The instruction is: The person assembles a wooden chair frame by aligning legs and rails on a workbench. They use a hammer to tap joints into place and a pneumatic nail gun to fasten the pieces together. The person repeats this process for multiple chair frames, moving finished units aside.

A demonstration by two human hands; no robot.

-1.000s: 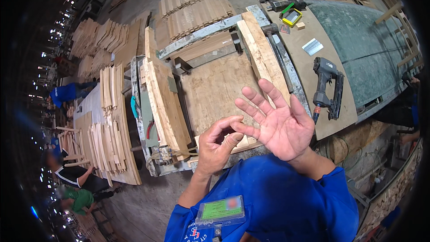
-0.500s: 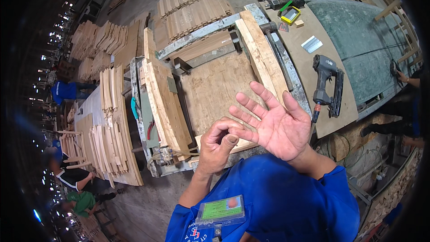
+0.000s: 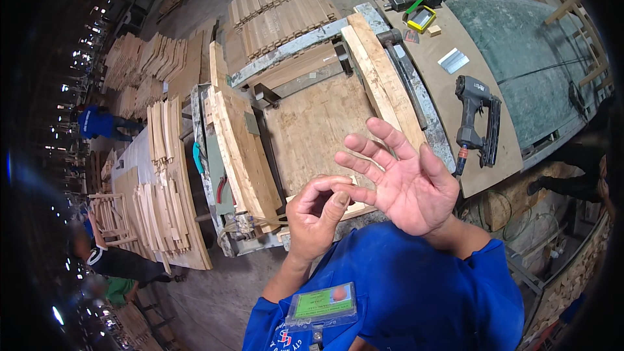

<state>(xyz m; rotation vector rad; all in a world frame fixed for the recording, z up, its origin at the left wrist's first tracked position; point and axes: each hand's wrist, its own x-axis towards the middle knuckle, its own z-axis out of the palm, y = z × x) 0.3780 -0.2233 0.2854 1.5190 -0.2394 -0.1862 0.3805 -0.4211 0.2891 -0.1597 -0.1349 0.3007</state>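
Little finger of right hand is near scene middle, pinched by thumb and index of left hand. Hands join there (right palm shows, other fingers spread). Wooden frame stands on far side; nail gun lies right, on brown board.

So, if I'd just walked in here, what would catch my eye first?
Probably the two bare hands in the foreground: the left hand pinches the little finger of the right hand, whose palm faces up with fingers spread. Beyond them lies a flat wooden panel between thick wooden pieces. To the right, a dark nail gun rests on a brown board.
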